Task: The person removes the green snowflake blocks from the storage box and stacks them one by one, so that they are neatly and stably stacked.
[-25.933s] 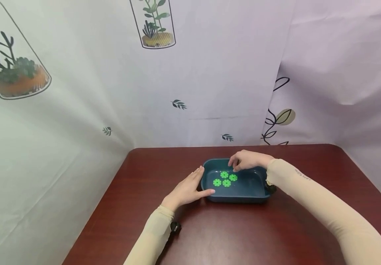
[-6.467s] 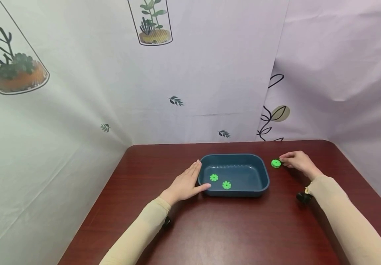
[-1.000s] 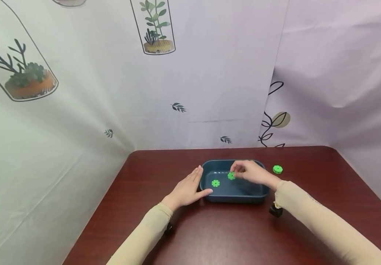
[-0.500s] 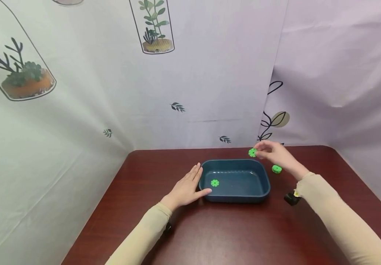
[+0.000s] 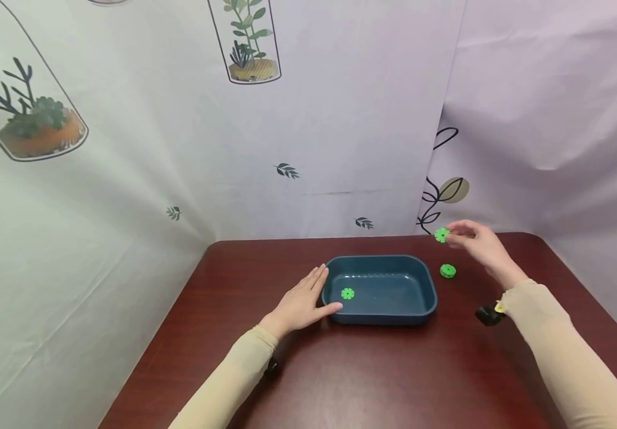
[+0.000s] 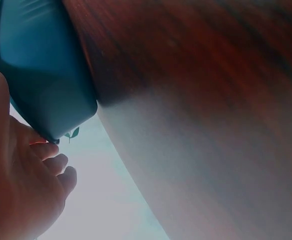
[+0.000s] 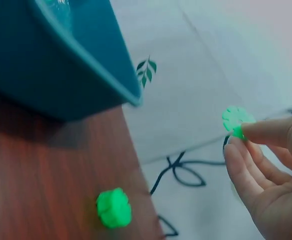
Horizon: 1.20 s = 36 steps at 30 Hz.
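Observation:
My right hand [image 5: 477,244] pinches a green snowflake building disc [image 7: 234,117] between thumb and fingertips, raised above the far part of the table. Below it, on the table right of the tray, stands a short stack of green snowflake discs [image 5: 448,271]. A dark blue rectangular tray [image 5: 380,319] lies in front of me, with one loose green snowflake disc [image 5: 348,294] at its left end. My left hand [image 5: 300,304] rests at that end, straight fingers along the left wall and thumb over the front rim. The left wrist view shows its fingers by the tray's outer wall.
The dark red-brown table [image 5: 383,381] has rounded far corners. A pale cloth [image 5: 340,131] printed with plants hangs behind it and along both sides. Beneath each wrist is a small black camera [image 5: 489,316].
Over the last second my right hand lifts a disc out of the tray and carries it right, above the stack. Since the earliest frame, several discs have left the tray. My left hand stays put.

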Motion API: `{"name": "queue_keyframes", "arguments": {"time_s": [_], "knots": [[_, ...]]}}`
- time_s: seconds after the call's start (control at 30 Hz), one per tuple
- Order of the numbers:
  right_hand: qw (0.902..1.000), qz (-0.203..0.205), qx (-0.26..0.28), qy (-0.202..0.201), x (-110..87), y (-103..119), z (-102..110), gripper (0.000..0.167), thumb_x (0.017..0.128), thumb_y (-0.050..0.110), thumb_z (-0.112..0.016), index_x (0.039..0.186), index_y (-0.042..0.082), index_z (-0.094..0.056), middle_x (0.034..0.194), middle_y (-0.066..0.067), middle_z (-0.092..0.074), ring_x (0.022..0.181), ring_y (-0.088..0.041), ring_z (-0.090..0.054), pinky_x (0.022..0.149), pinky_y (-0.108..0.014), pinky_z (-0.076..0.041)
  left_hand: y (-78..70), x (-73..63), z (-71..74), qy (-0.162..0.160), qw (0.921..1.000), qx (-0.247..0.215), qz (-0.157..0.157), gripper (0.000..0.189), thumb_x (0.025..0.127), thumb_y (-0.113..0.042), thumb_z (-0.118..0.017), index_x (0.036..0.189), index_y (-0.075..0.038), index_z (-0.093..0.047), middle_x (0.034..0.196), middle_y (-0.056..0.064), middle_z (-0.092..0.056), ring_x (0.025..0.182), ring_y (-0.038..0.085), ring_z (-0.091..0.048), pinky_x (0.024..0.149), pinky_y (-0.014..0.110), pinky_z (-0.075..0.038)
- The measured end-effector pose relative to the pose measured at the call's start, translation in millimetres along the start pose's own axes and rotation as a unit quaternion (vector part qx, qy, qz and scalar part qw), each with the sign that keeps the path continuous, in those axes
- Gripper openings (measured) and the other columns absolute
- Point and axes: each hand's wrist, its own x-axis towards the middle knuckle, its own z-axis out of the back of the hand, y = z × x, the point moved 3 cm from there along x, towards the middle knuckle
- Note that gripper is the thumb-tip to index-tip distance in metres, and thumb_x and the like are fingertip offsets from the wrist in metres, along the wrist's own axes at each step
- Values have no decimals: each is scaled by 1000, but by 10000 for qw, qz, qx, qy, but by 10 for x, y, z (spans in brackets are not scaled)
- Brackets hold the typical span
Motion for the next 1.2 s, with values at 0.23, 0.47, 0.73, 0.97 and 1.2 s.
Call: {"name": "queue_keyframes", "arguments": {"time_s": [0.23,0.47,0.73,0.97,1.2], "knots": [[9985,-277,348,-310,-91,-267,93,47,101,23,-63,134,-8,-53,100,4,-63,81,6,-66,78,-11,-50,6,16,-18,71,10000,50,16,101,92,-79,-38,162,-7,-19,168,7,-16,154,20,-15,122,39,-21],[9982,-369,428,-194,-118,-465,65,44,102,17,-62,133,-12,-53,99,1,-67,81,4,-67,77,-15,-54,8,29,-6,63,10000,41,35,100,93,-76,-41,161,-6,-20,168,8,-16,154,20,-15,122,38,-20],[9984,-305,473,38,-116,-624,-39,41,100,7,-62,130,-19,-52,111,-25,-66,83,-4,-69,77,-24,-59,5,20,-35,131,9999,15,61,100,93,-77,-40,162,-7,-18,168,6,-15,154,19,-14,122,37,-21],[9980,-442,298,337,-99,-678,-112,39,100,7,-63,127,-19,-55,114,-29,-65,85,-10,-69,78,-26,-59,-2,15,-29,122,9999,11,34,100,94,-76,-40,161,-6,-18,168,7,-15,154,19,-14,122,37,-21],[9968,-617,371,348,-93,-707,-126,40,100,8,-62,127,-21,-55,117,-29,-64,84,-8,-70,78,-26,-59,-19,19,-12,204,9997,46,119,99,94,-74,-42,162,-7,-17,168,7,-13,154,17,-13,122,35,-19]]}}
